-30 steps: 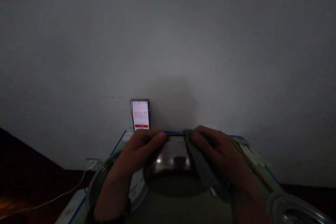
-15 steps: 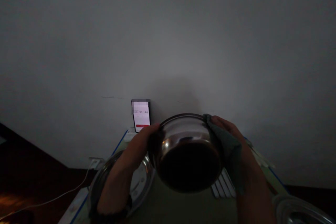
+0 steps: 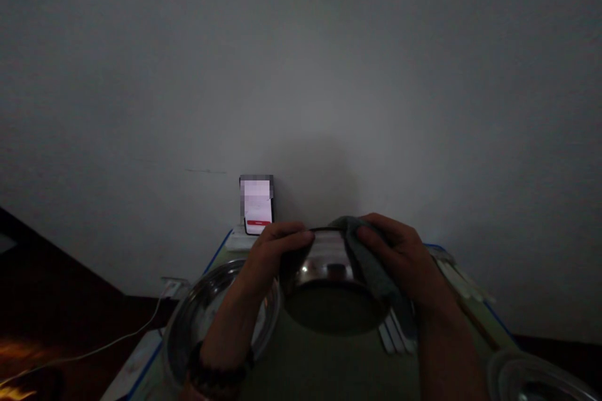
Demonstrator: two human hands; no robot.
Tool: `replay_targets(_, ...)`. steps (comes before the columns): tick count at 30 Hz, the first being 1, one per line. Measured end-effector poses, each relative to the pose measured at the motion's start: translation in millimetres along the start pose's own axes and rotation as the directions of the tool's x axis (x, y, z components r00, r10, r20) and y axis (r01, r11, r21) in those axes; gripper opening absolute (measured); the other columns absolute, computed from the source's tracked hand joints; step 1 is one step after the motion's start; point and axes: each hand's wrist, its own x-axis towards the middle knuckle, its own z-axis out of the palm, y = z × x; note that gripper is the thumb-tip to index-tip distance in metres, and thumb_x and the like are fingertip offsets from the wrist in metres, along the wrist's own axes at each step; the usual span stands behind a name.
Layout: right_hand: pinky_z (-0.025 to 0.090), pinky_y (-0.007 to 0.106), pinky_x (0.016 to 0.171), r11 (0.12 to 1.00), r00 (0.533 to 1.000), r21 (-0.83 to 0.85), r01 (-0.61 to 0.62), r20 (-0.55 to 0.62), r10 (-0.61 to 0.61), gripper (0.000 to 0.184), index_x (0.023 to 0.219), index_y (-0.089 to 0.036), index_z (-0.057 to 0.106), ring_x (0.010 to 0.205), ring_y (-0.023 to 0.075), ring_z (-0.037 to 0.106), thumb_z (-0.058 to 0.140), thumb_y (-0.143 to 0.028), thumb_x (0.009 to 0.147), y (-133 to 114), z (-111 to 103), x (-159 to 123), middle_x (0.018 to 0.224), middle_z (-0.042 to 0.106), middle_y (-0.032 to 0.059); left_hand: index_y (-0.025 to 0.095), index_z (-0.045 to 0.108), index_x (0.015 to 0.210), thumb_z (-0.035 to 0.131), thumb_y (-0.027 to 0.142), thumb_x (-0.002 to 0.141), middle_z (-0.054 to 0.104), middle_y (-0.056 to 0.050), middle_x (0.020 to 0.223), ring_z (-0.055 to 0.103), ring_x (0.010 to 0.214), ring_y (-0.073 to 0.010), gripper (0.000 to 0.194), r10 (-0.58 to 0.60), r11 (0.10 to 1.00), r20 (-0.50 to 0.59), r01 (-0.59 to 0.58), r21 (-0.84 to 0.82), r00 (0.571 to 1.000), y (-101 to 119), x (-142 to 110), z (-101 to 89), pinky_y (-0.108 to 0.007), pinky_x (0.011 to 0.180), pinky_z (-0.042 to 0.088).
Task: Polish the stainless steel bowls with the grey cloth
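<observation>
A shiny metal bowl (image 3: pixel 327 269) is held up in front of me above the table, its dark underside tilted toward me. My left hand (image 3: pixel 277 250) grips its left side, thumb laid along the upper rim. A grey-green cloth (image 3: pixel 371 263) drapes over the bowl's right side. My right hand (image 3: pixel 395 247) is closed on that cloth and presses it against the bowl; the fingers behind are hidden. Below my left forearm lies a wide metal basin (image 3: pixel 181 332), partly covered by the arm.
A phone (image 3: pixel 258 203) with a lit screen leans upright against the grey wall (image 3: pixel 301 75). White strips (image 3: pixel 395 335) lie on the green table (image 3: pixel 338 369) behind the bowl. A clear round container (image 3: pixel 536 376) stands front right. A white cable (image 3: pixel 117 346) hangs at left.
The bowl has come lower and tipped, and both hands moved with it. My right hand and the cloth have shifted left over its rim.
</observation>
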Motion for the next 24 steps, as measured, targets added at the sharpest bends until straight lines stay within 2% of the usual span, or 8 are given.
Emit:
replay_targets(3, 0.046, 0.027, 0.062, 0.986, 0.991, 0.163, -0.035, -0.12, 0.055, 0.027, 0.09, -0.023, 0.07, 0.076, 0.0173, 0.062, 0.062, -0.046, 0.079, 8.7, -9.5, -1.4, 0.08, 0.069, 0.0012, 0.015, 0.057, 0.051, 0.076, 0.029, 0.058, 0.049, 0.005, 0.046, 0.044, 0.044, -0.0074, 0.025, -0.006, 0.994, -0.029, 0.003, -0.106, 1.0, 2.1, -1.6, 6.0, -0.021, 0.045, 0.028)
replay_targets(9, 0.047, 0.026, 0.054, 0.885, 0.923, 0.456, -0.094, -0.295, 0.249, 0.032, 0.096, -0.023, 0.069, 0.065, 0.0166, 0.063, 0.068, -0.046, 0.075, 15.2, -12.7, -2.2, 0.078, 0.072, 0.0013, 0.016, 0.059, 0.056, 0.074, 0.03, 0.058, 0.056, 0.004, 0.052, 0.05, 0.05, -0.0095, 0.02, 0.0, 0.958, -0.149, -0.043, -0.284, 0.989, 1.3, -0.5, 15.7, -0.023, 0.053, 0.038)
replay_targets(12, 0.048, 0.027, 0.055, 0.867, 0.903, 0.486, -0.11, -0.315, 0.291, 0.034, 0.097, -0.022, 0.069, 0.062, 0.017, 0.063, 0.068, -0.046, 0.074, 14.9, -12.2, -2.6, 0.076, 0.071, 0.0016, 0.018, 0.066, 0.067, 0.074, 0.032, 0.059, 0.063, 0.003, 0.063, 0.057, 0.061, -0.0131, 0.018, -0.003, 0.969, -0.256, -0.06, -0.238, 0.967, -0.7, -0.3, 12.3, -0.025, 0.062, 0.044)
replay_targets(14, 0.047, 0.027, 0.053, 0.874, 0.908, 0.464, -0.146, -0.287, 0.305, 0.034, 0.094, -0.02, 0.069, 0.059, 0.0166, 0.061, 0.067, -0.047, 0.074, 13.9, -14.1, -4.0, 0.072, 0.07, 0.0019, 0.019, 0.068, 0.072, 0.072, 0.034, 0.062, 0.065, 0.001, 0.068, 0.058, 0.067, -0.0154, 0.019, 0.026, 0.995, -0.268, -0.051, -0.085, 0.963, 0.2, -2.6, 8.2, -0.026, 0.064, 0.044)
replay_targets(16, 0.045, 0.026, 0.052, 0.898, 0.936, 0.399, -0.188, -0.203, 0.287, 0.031, 0.089, -0.019, 0.069, 0.058, 0.0153, 0.058, 0.065, -0.047, 0.076, 10.6, -15.5, -5.6, 0.068, 0.068, 0.0011, 0.019, 0.066, 0.066, 0.067, 0.037, 0.068, 0.061, 0.001, 0.062, 0.055, 0.063, -0.0151, 0.019, 0.072, 0.99, -0.155, -0.051, 0.134, 0.985, 3.4, -6.2, 5.4, -0.026, 0.058, 0.041)
replay_targets(19, 0.042, 0.024, 0.053, 0.968, 0.978, 0.143, -0.207, 0.002, 0.209, 0.028, 0.076, -0.019, 0.067, 0.06, 0.0141, 0.056, 0.063, -0.046, 0.078, -0.1, -11.6, -6.5, 0.065, 0.064, -0.0005, 0.018, 0.059, 0.059, 0.059, 0.037, 0.077, 0.051, 0.003, 0.056, 0.045, 0.055, -0.0117, 0.027, 0.067, 0.903, 0.138, -0.119, 0.413, 0.988, 10.3, -11.1, 7.4, -0.024, 0.051, 0.033)
replay_targets(21, 0.042, 0.024, 0.056, 0.985, 0.982, -0.042, -0.166, 0.085, 0.169, 0.03, 0.071, -0.019, 0.066, 0.064, 0.0142, 0.056, 0.061, -0.047, 0.079, -8.9, -5.6, -6.3, 0.066, 0.064, -0.0007, 0.017, 0.057, 0.06, 0.055, 0.036, 0.082, 0.046, 0.004, 0.056, 0.041, 0.054, -0.0101, 0.029, 0.054, 0.844, 0.258, -0.182, 0.505, 0.965, 13.6, -12.8, 10.7, -0.023, 0.049, 0.03)
replay_targets(24, 0.043, 0.026, 0.062, 0.984, 0.987, -0.146, -0.106, 0.109, 0.122, 0.032, 0.075, -0.021, 0.067, 0.068, 0.015, 0.058, 0.054, -0.049, 0.083, -18.2, 1.7, -7.1, 0.072, 0.066, -0.0005, 0.017, 0.056, 0.059, 0.054, 0.037, 0.084, 0.043, 0.005, 0.055, 0.037, 0.052, -0.0088, 0.032, 0.066, 0.843, 0.302, -0.215, 0.493, 0.951, 14.7, -13.6, 11.2, -0.022, 0.048, 0.028)
